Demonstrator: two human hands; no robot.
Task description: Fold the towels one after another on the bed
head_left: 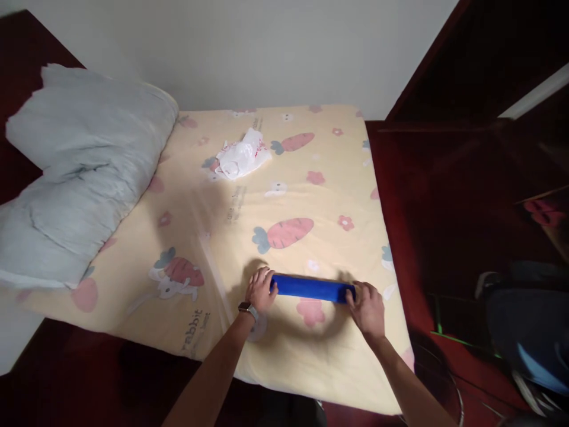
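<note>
A long, narrow, bright blue strip (311, 288) lies crosswise near the front of the bed; whether it is folded cloth or a stiff piece, I cannot tell. My left hand (261, 290), with a watch on its wrist, grips the strip's left end. At the opposite end my right hand (368, 307) has its fingers curled round the strip, thumb on the near side. Both hands rest close to the sheet, and the fingertips on the far side are partly hidden.
The bed (329, 356) has a cream sheet printed with carrots, rabbits and flowers. A crumpled white plastic bag (243, 155) lies toward the wall. A grey quilt (93, 160) is bunched at the left. Dark items, including a bag (524, 326), stand on the red floor at right.
</note>
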